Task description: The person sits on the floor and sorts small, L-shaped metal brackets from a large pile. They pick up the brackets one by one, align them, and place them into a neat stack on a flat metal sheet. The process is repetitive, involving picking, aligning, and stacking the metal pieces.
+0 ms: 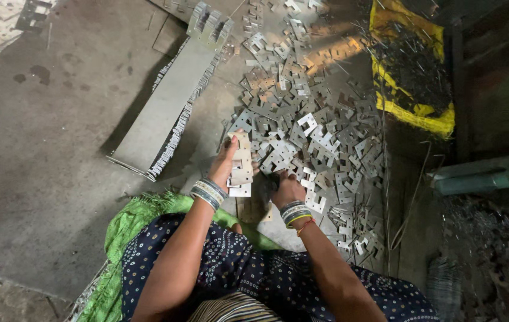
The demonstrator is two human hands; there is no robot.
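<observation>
My left hand [224,162] grips a small stack of flat notched metal plates [241,168], held upright just above the floor. My right hand [286,189] reaches down into the near edge of a wide heap of loose metal plates [308,113]; its fingers are curled among the pieces and mostly hidden, so what they hold cannot be told. Both wrists wear several bangles. My lap, in dark dotted cloth, fills the bottom of the head view.
A long, neatly packed row of stacked plates [174,101] lies on the concrete floor to the left. A yellow sack of dark metal scrap [412,65] sits at the upper right. Green cloth [126,223] lies under my knee. A pipe [481,179] lies at right.
</observation>
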